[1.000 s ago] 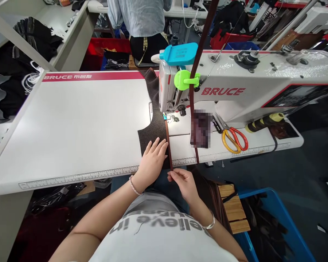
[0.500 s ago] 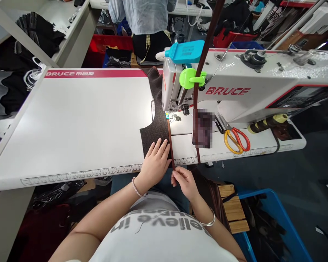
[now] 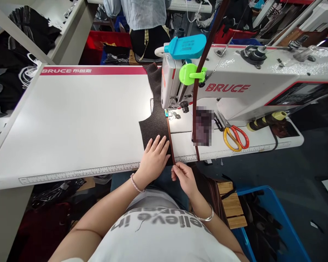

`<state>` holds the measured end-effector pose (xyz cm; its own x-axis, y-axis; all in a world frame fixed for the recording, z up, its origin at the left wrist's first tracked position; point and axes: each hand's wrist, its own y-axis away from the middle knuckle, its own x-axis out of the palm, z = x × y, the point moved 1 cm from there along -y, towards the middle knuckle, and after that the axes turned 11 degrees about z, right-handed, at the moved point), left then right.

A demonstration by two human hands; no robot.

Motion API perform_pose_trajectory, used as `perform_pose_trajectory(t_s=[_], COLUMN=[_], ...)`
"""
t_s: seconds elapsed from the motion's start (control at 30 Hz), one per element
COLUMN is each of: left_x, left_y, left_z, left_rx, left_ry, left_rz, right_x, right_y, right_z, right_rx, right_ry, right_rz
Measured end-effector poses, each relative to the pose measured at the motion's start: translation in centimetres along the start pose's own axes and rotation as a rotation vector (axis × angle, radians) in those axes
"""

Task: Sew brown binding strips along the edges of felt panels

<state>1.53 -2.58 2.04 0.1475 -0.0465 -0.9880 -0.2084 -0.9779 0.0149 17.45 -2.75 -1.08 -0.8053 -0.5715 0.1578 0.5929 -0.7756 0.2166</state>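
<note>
A dark brown fabric piece [image 3: 154, 125] lies on the white table with its right edge under the needle area of the sewing machine [image 3: 229, 72]. My left hand [image 3: 154, 158] rests on its lower part, fingers spread and flat. Along the fabric's right edge runs a narrow reddish-brown strip [image 3: 170, 140], leading up to the presser foot. At the table's front edge, my right hand [image 3: 183, 177] pinches the lower end of this strip between thumb and fingers. Another brown strip [image 3: 195, 98] hangs down past the green clip [image 3: 191, 74] on the machine head.
Scissors [image 3: 236, 138] with orange and red handles, a thread cone [image 3: 266, 122] and a pixelated object [image 3: 203, 126] lie right of the needle. A blue bin [image 3: 287, 222] stands at lower right beside a wooden stool [image 3: 233, 205]. A person [image 3: 143, 14] is beyond the table.
The whole view has shifted slightly, with the table and machine a little higher and further left. Both hands keep nearly the same places on the fabric and strip.
</note>
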Motion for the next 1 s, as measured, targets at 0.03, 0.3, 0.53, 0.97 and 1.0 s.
perform_pose_trajectory(t_s=[0.03,0.3,0.53,0.97,1.0], left_x=[0.0,0.0,-0.1,-0.5,-0.5], left_y=[0.0,-0.1,-0.3,-0.3,-0.3], left_z=[0.0,0.4,0.5,1.1,1.1], left_rx=[0.004,-0.010,-0.006,-0.009,-0.013], left_ry=[-0.001,-0.019,-0.011,0.016,0.025], left_rz=[0.002,0.000,-0.007,-0.006,-0.013], right_x=[0.0,0.0,0.1,0.3,0.3], right_y=[0.0,-0.4,-0.6,-0.5,-0.5], right_z=[-0.1,-0.3,-0.3,-0.3,-0.3], right_rx=[0.001,-0.013,-0.026,-0.008,-0.005], right_ry=[-0.002,-0.008,0.015,-0.030,-0.030], right_rz=[-0.004,-0.040,-0.047,-0.061,-0.063])
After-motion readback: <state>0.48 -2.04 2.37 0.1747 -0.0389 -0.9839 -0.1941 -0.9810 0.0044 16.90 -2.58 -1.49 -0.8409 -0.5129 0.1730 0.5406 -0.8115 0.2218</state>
